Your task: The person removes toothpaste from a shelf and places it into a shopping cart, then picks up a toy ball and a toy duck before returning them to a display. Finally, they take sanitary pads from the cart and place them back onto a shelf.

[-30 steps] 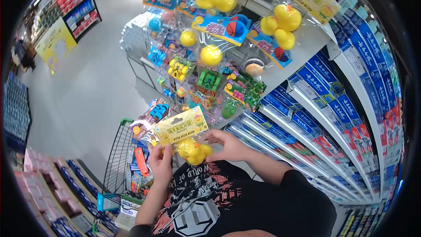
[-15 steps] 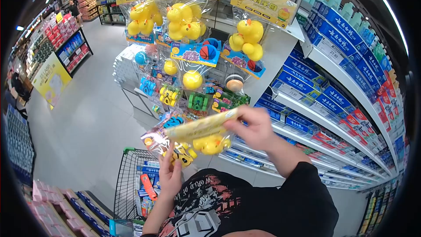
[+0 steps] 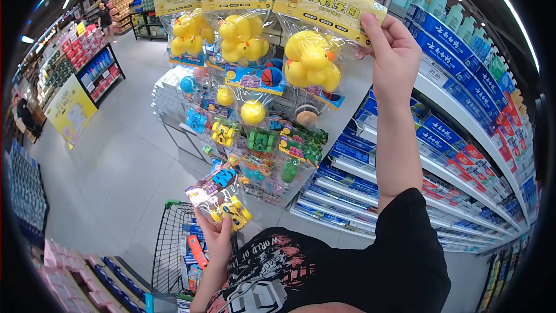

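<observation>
Your right hand (image 3: 395,52) pinches the duck bag (image 3: 315,35) by its stiff card header at one o'clock; it's light, crinkly, slippery. Your left hand (image 3: 219,237) clasps a toy-car pack (image 3: 223,197) at seven o'clock.

The duck bag (image 3: 315,35), clear with a yellow header card, hangs upright, held high at the rack. The toy-car packs (image 3: 223,194) are held low, tilted.

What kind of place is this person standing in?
Most likely a supermarket. Bagged toys hang on a display rack, shelves of boxed goods carry price tags, and a shopping cart stands below. The right hand holds up a pack of yellow rubber ducks; the left hand holds a toy car pack.
</observation>
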Motion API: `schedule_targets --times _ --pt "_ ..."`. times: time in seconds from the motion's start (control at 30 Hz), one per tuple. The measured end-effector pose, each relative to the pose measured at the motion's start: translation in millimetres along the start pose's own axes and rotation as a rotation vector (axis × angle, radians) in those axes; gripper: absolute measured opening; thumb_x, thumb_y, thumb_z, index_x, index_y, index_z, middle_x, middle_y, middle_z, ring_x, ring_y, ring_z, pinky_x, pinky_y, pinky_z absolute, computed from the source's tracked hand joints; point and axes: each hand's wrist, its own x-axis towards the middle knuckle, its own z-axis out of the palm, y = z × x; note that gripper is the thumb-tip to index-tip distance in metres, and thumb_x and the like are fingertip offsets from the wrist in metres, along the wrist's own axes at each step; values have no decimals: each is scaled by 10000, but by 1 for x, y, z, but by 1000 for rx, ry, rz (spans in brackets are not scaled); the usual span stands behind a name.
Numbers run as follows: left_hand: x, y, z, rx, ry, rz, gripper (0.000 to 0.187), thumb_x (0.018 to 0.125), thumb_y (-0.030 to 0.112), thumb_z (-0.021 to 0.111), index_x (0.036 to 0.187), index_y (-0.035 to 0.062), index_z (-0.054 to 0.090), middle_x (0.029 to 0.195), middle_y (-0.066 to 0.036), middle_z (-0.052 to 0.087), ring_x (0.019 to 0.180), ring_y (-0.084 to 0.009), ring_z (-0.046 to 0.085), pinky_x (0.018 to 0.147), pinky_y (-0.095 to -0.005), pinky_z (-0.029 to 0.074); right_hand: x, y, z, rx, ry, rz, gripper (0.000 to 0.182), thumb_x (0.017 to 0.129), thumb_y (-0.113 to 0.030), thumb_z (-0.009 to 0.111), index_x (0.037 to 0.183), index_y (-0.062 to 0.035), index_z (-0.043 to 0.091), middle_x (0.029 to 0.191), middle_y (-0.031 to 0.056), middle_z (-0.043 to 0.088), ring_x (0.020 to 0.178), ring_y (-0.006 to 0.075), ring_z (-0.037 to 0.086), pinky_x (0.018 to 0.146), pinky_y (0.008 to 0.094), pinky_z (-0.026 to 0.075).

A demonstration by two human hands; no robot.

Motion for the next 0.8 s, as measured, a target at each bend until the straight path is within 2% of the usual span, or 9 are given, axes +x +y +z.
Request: schedule_targets --times 0.1,0.13,0.37,0.43,0.5,0.57,0.67,0.73,0.8 --pt "-1 -4 -11 -23 -27 -89 745 966 -57 548 1563 40 112 1485 -202 452 1261 -242 560 1031 -371 485 -4 4 -2 -26 14 6 194 952 -143 717 1017 39 708 831 55 734 685 41 630 579 203 499" --pt "-1 -8 -15 -8 -17 -91 647 971 -29 569 1520 25 231 1424 -170 512 1194 -222 604 996 -361 510 -3 5 -4 -36 16 6 193 949 -144 721 1010 40 711 823 54 733 691 39 631 583 200 499" --pt "-1 -20 -25 -140 70 -149 516 1006 37 564 1454 -8 313 1359 -120 545 1211 -182 569 1028 -343 471 4 16 -11 -189 78 -16 237 922 -179 759 980 46 720 795 39 718 692 28 618 591 193 493" --pt "0 -5 -13 -75 33 -156 449 1023 78 562 1410 -10 353 1309 -106 555 1163 -149 577 983 -310 490 5 24 -18 -235 60 -49 254 914 -193 769 983 46 722 804 41 715 695 28 617 601 195 507" --pt "1 -15 -20 -6 39 -156 334 1023 103 585 1311 -12 461 1230 -87 591 1081 -113 599 900 -269 514 4 29 -20 -262 109 -85 218 901 -151 776 997 39 734 892 69 722 770 81 669 619 217 537" --pt "6 -9 -15 -30 15 -177 335 1016 123 607 1303 -15 504 1144 -70 641 1032 -103 618 876 -263 514 -1 31 -18 -388 187 -205 266 872 -191 813 976 39 731 860 70 730 758 93 689 639 201 544" --pt "7 -6 -18 -51 -24 -155 361 1019 127 601 1341 -3 504 1197 -70 641 1053 -108 619 911 -275 503 -21 23 -27 -672 248 -475 195 876 -120 793 948 46 720 832 93 730 719 119 690 604 196 528" --pt "8 -1 -15 -108 -9 -172 356 1021 134 600 1339 5 506 1196 -70 639 1047 -105 616 908 -273 500 -42 25 -41 -620 216 -581 139 888 -65 764 940 52 709 769 99 701 634 113 645 580 198 512" --pt "7 2 -14 -159 -42 -197 349 1026 150 596 1334 14 506 1194 -63 633 1044 -98 612 905 -271 494 -91 34 -35 -404 108 -420 127 884 -35 754 960 50 699 747 97 676 601 115 614 583 211 512"
